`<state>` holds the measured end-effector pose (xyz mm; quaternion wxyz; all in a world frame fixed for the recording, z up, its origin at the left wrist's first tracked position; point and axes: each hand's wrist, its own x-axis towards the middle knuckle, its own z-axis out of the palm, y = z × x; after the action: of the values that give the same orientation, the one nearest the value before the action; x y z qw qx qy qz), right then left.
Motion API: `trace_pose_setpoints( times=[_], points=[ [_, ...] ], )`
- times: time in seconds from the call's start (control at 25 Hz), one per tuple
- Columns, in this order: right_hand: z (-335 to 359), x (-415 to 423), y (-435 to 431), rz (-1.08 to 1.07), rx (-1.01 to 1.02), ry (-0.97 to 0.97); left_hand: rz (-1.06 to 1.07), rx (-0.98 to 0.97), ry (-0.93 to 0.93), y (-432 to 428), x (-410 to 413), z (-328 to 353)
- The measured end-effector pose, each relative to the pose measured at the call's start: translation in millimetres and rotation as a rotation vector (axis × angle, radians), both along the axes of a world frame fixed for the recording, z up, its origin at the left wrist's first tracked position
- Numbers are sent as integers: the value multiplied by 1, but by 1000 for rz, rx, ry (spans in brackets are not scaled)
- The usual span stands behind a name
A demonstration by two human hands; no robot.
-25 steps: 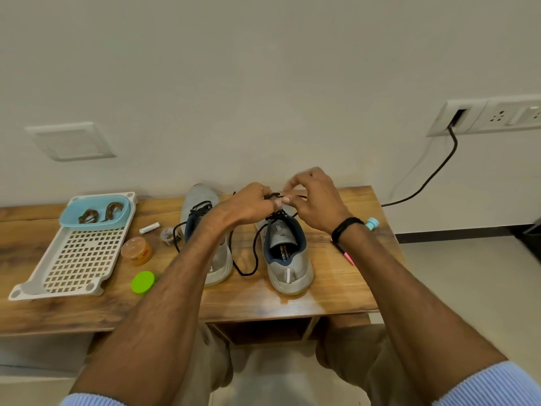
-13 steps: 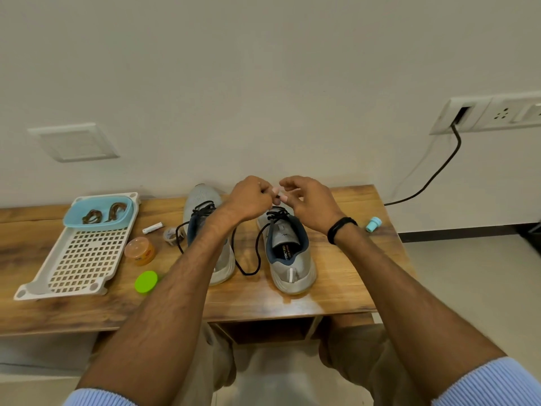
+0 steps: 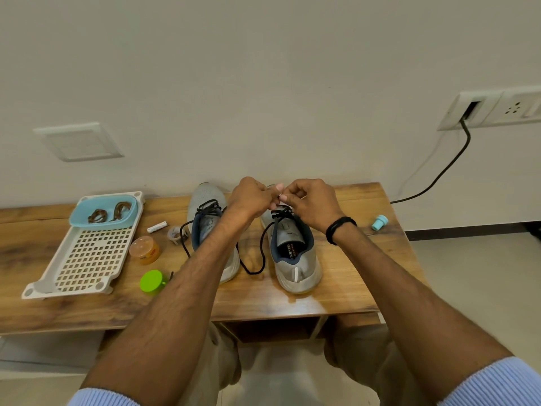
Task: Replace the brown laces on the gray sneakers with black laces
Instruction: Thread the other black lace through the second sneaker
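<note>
Two gray sneakers stand side by side on the wooden table, heels toward me. The left sneaker carries a black lace with a loose end looping off its left side. Over the tongue of the right sneaker, my left hand and my right hand meet, fingers curled, pinching the black lace. A slack loop of that lace lies on the table between the shoes. Two coiled brown laces lie in a light blue bowl.
The bowl sits on a white perforated tray at the left. Close by are an orange jar, a green lid, a small white tube and a clear ring. A teal cap lies right. A black cable hangs from the wall socket.
Both hands have come closer together and dropped slightly over the right sneaker, drawing the lace ends in. The shoes have stayed where they were.
</note>
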<state>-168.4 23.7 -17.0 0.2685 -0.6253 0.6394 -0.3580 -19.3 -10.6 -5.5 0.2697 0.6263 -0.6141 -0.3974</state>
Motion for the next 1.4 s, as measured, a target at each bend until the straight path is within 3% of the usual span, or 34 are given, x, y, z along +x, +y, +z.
trace_pose_setpoints(
  times=[0.08, 0.24, 0.32, 0.56, 0.76, 0.96, 1.2, 1.4],
  points=[
    [0, -2, 0, -16, -12, 60, -1, 23, 14, 0, 1, -1],
    [-1, -1, -1, 7, -20, -49, -16, 9, 21, 3, -3, 1],
    [-2, -2, -2, -7, -16, -12, -11, 11, 38, 4, -3, 1],
    [-15, 3, 1, 58, 114, 293, -163, 154, -451, 23, -2, -20],
    [-16, 8, 4, 131, 114, 341, 22, 294, -89, 20, 12, -23],
    [-24, 17, 7, 158, 112, 277, 107, 424, 111, 21, 20, -15],
    [-28, 23, 8, 159, 102, 272, 124, 468, 172, 19, 21, -11],
    [-26, 24, 8, 191, 86, 391, 110, 451, 160, 19, 22, -11]
  ],
)
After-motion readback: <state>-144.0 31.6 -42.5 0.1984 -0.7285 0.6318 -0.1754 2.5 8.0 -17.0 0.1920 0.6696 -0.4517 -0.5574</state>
